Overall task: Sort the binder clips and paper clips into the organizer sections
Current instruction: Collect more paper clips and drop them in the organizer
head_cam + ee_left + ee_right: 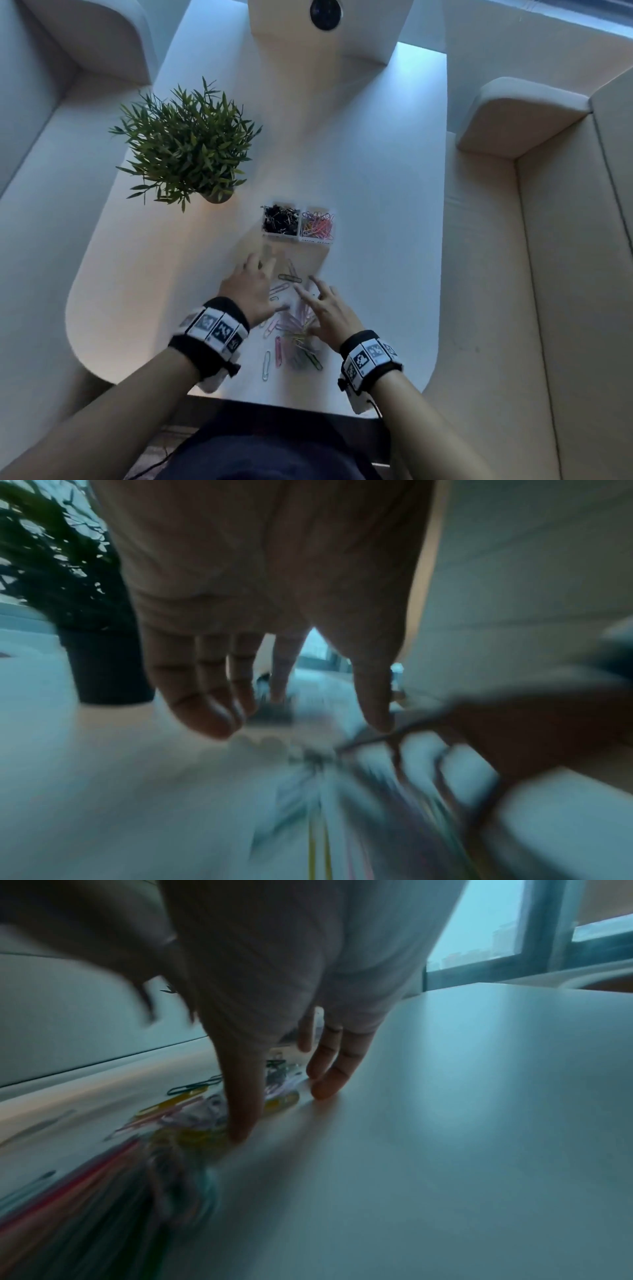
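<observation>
Nearest the head camera, below the two wrist bands, lies the loose heap of paper clips (297,337) on the white desk (376,212), a coloured tangle between the two hands with a few strays spread toward the near edge. The right hand (330,317) is spread over the heap's right side, fingers straight; the right wrist view shows its thumb tip pressed down against the clips and two fingertips (323,1088) on the bare desk just beyond, so it is open and pushing or raking, not gripping. The left hand (251,289) hovers to the left and a little farther out, fingers loosely extended and holding nothing that can be made out; its own view is badly smeared. One dark paper clip (290,278) lies apart between the fingertips of both hands, its long axis running roughly left to right. The organizer (297,222) stands straight ahead, beyond the fingertips, well apart from the heap: its left section holds black binder clips (279,219), its right section coloured paper clips (317,223). No binder clips can be seen loose on the desk, so what remains seems to be paper clips only, bound for the right section; the right hand is both on the heap and on that side, so it looks the better placed to carry them forward. A potted plant (186,140) stands off to the left
</observation>
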A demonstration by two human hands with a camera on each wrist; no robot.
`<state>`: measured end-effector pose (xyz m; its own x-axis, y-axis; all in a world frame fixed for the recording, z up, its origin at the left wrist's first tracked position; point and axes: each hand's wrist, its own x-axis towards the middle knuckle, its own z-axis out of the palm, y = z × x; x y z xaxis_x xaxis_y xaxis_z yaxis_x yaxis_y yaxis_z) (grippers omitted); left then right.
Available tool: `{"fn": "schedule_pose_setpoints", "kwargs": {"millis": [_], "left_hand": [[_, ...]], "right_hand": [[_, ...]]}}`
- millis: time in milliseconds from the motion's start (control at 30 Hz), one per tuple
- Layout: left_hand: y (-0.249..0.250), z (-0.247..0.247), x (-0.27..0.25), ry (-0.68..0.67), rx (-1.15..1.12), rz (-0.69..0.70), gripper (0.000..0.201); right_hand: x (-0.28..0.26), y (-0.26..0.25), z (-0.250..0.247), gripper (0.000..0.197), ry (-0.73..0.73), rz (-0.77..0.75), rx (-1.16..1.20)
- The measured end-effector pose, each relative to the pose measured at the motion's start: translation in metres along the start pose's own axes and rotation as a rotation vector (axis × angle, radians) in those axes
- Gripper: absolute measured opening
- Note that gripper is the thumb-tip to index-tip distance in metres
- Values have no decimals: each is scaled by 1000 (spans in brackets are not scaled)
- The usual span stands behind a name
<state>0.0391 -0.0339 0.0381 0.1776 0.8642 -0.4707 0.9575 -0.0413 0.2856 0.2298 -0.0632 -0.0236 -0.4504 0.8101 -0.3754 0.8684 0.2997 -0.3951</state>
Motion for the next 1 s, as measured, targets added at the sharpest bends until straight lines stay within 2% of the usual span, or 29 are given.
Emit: {"fn": "schedule_pose_setpoints", "kwargs": {"millis": [33, 100, 233, 333, 467, 533, 600, 667, 733, 800, 867, 1000], "left_hand": [[-6, 15, -19, -75, 40, -36, 111], [-9, 41, -44, -158, 78, -75, 131], [6, 75, -49, -177, 52, -76, 143], [12, 82, -32, -99, 57, -62, 132], [2, 73, -10, 80, -73, -23, 79], [-9, 66, 0, 130, -139, 24, 68], [-19, 59, 3, 174, -158, 68, 70], [-27, 54, -2, 197, -122, 111, 82], [-30, 53, -8, 124, -51, 144, 103], [-28, 56, -8, 33, 40, 172, 110], [-24, 60, -3, -4, 52, 194, 99], [-11, 58, 9, 61, -60, 244, 72]], "right_hand": [[6, -1, -4, 93, -27, -42, -61], [18, -2, -10, 83, -49, -121, -122], [27, -6, -16, 58, 10, -185, -49], [27, -10, -16, 57, 64, -196, -3], [21, -9, -13, 53, 129, -169, 75], [9, -9, -15, 62, 159, -93, 107], [-8, -9, -16, 79, 133, 18, 68], [-28, -10, -14, 89, 31, 162, -6], [-43, -13, -3, 84, -44, 333, -20], [-49, -21, 8, 61, -15, 456, 28], [-44, -31, 14, 37, 63, 487, 74], [-15, -43, 12, 37, 158, 401, 140]]}}
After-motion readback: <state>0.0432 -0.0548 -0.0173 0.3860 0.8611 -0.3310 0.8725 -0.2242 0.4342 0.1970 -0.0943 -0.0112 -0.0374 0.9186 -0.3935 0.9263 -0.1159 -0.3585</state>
